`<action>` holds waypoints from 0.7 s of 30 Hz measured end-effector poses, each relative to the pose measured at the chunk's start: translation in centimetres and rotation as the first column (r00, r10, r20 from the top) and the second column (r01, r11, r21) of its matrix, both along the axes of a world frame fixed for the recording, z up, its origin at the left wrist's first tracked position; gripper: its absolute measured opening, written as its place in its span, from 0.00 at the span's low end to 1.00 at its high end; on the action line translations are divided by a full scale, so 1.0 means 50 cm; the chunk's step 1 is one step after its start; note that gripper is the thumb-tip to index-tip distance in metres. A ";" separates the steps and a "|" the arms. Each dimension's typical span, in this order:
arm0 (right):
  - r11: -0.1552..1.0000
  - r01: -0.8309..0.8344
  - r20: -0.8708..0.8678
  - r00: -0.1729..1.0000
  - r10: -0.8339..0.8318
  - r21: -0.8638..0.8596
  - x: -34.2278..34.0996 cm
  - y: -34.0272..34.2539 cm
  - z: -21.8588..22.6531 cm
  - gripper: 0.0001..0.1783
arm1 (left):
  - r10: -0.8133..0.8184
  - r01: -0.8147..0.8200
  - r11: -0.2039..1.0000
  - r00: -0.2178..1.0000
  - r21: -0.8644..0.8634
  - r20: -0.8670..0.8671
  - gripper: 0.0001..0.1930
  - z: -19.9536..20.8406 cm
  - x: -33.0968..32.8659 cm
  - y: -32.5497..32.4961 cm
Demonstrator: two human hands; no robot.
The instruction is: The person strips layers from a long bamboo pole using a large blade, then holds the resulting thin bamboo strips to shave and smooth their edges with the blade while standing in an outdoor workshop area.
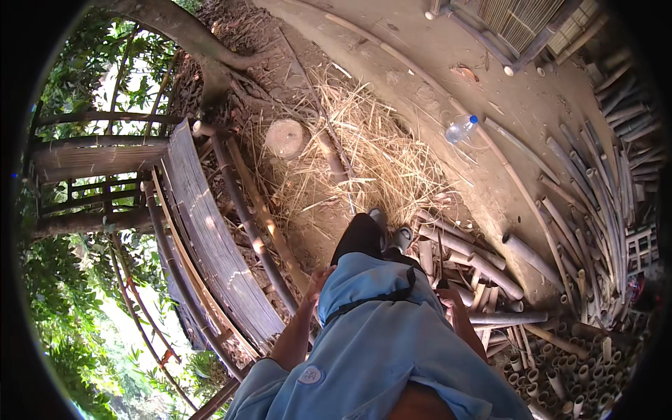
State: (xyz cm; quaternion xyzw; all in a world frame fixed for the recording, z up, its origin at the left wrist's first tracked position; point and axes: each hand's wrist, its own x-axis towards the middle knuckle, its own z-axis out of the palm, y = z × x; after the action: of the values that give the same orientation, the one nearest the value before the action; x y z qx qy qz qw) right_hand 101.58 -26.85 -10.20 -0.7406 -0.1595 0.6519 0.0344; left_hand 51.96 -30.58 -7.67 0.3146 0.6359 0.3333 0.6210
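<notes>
My left hand (320, 281) hangs beside my left hip, against the edge of my blue shirt (367, 308). Its fingers point forward, loosely bent, and I see nothing in them. At my right hip, my right hand (451, 297) is partly hidden by the shirt. Its fingers are closed around the dark handle of a slim tool that looks like a knife (440, 255), pointing ahead. Cut bamboo pieces (483, 269) lie on the ground just beyond that hand. My shoes (400, 238) stand at the edge of a straw heap (364, 133).
A long bamboo bench (217, 231) runs along my left. Ahead are a sawn log stump (285, 138) and a tree trunk (217, 70). Long bamboo poles (602, 189) and a clear plastic bottle (460, 129) lie to the right. Short tubes (574, 371) pile up near right.
</notes>
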 end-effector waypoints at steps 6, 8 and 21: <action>0.990 -0.115 0.050 0.993 0.111 0.080 0.009 0.023 0.022 0.14 | 0.480 -0.687 0.689 0.671 0.232 0.565 0.23 -0.005 0.099 -0.006; 0.987 -0.129 0.080 0.989 0.121 0.100 0.032 0.023 0.027 0.14 | 0.104 -0.092 0.971 0.994 0.222 -0.044 0.22 0.032 0.068 0.017; 0.934 -0.293 0.187 0.948 0.256 0.206 0.039 0.076 0.054 0.13 | 0.258 -0.370 0.880 0.898 -0.296 -0.355 0.22 0.279 0.056 -0.088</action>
State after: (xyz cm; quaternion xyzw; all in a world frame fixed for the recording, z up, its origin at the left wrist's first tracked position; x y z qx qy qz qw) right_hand 103.54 -23.06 -7.49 -0.7509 -0.3386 0.5668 0.0162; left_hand 54.75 -35.00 6.27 0.1355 0.8167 0.2572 0.4985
